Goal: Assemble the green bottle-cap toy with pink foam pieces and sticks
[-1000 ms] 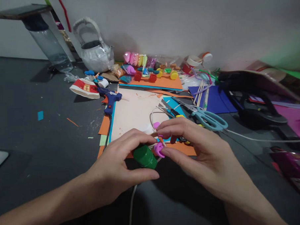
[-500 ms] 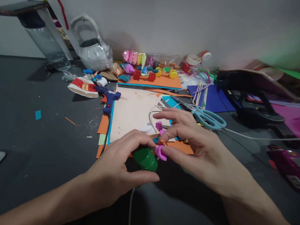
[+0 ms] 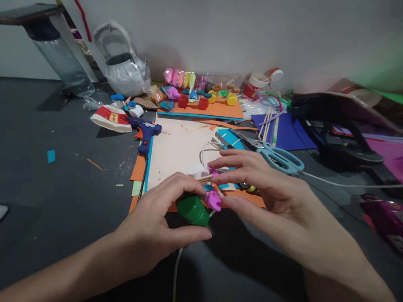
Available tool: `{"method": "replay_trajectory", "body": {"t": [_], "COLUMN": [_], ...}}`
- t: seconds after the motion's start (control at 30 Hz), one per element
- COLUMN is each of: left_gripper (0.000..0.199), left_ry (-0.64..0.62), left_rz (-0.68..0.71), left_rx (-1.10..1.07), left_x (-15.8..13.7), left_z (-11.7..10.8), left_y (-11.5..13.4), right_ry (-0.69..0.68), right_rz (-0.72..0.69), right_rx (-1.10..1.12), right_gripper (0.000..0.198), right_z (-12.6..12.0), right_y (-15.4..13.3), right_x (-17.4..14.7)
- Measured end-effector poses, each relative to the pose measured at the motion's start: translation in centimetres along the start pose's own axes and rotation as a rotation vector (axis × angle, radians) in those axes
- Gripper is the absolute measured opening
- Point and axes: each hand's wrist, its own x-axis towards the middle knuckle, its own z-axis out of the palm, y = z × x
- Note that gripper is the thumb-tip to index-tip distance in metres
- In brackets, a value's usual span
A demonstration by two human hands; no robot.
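Observation:
My left hand (image 3: 157,215) is closed around a small craft model by its green cap-like part (image 3: 193,211). Thin wooden sticks (image 3: 204,179) stick out past its fingertips. Pink clay-like pieces (image 3: 213,200) sit on the model beside the green part, with a small orange piece (image 3: 216,188) between them. Over the model's right side, my right hand (image 3: 263,184) has its thumb and fingers apart, the tips close to the pink and orange pieces. Whether they touch these pieces I cannot tell. A white round piece (image 3: 196,171) shows behind the sticks.
A blue glue gun (image 3: 149,137) lies left of the cream sheet (image 3: 174,147). Blue-handled scissors (image 3: 282,160) lie right of it. Behind are a silver kettle-like pot (image 3: 128,76), a water bottle (image 3: 64,63), clay packets (image 3: 180,78) and a black tape dispenser-like object (image 3: 341,140).
My right thumb and index finger have loosened from the pink piece and spread a little. The model, in my left hand, has shifted slightly left and the pink piece has turned.

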Motion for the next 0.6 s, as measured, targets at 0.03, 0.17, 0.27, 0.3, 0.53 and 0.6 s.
{"method": "replay_trajectory", "body": {"t": [0.03, 0.17, 0.27, 0.3, 0.53, 0.6], "left_gripper": [0.036, 0.043, 0.041, 0.041, 0.038, 0.037], "left_ry": [0.019, 0.058, 0.049, 0.044, 0.009, -0.004], "left_rz": [-0.009, -0.016, 0.000, 0.008, 0.106, 0.118], "left_rx": [-0.019, -0.053, -0.027, -0.009, 0.114, 0.128], "left_x": [-0.1, -0.3, -0.3, -0.3, -0.1, -0.1], "left_z": [0.0, 0.0, 0.0, 0.0, -0.1, -0.1], "left_y": [0.0, -0.1, -0.2, -0.2, -0.1, 0.0], "right_ry": [0.033, 0.124, 0.094, 0.089, 0.075, 0.074], "right_rz": [0.008, 0.031, 0.024, 0.025, 0.033, 0.034], "right_rx": [0.016, -0.002, -0.010, -0.014, -0.094, -0.104], "right_gripper": [0.018, 0.012, 0.010, 0.011, 0.002, 0.001], "right_z": [-0.1, 0.1, 0.7, 0.8, 1.0, 0.9], "right_y": [0.0, 0.0, -0.1, -0.2, -0.7, -0.7], "right_x": [-0.1, -0.1, -0.1, 0.0, 0.3, 0.3]}}
